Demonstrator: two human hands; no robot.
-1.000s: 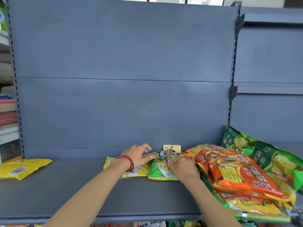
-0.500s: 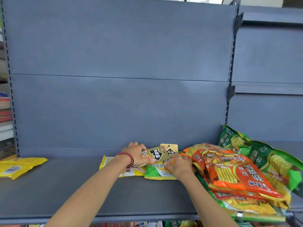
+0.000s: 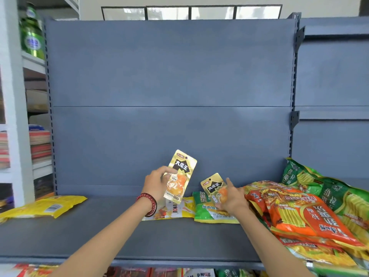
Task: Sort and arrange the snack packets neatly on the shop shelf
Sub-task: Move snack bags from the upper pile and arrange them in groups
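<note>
Shelf [image 3: 139, 232]: grey metal, seen head-on in my feed, with a plain grey back panel [image 3: 169, 96] behind it.
Left hand [image 3: 157, 182]: raised off the shelf, fingers curled round the left edge of a gold packet [image 3: 180, 174]; I see the thumb lying on its front. A red bead bracelet [image 3: 149, 202] sits on that wrist.
Gold packet: upright, tipped a little to the right, black label above an orange picture, held clear of the shelf in front of the back panel.
Right hand [image 3: 232, 198]: lower and further right, pinching a second gold packet [image 3: 214, 187] by its right side. The forefinger sticks up; I cannot make out the other fingers.
Second gold packet: leaning left, just above a green packet [image 3: 211, 213] that lies flat on the shelf.
Yellow-and-white packet [image 3: 175, 210]: flat on the shelf below the left hand, just beside the green packet.
Orange packets [image 3: 299, 212]: heaped at the right end of the shelf, overlapping one another.
Green bags [image 3: 319, 184]: rising behind the orange heap.
Yellow packet [image 3: 40, 206]: alone at the far left of the shelf, well apart from the rest, barcode up.
Side rack: green cans [image 3: 32, 37] on white shelving to my left, blurred.
Lower tier: more packets [image 3: 179, 273] show under the shelf's front edge.
</note>
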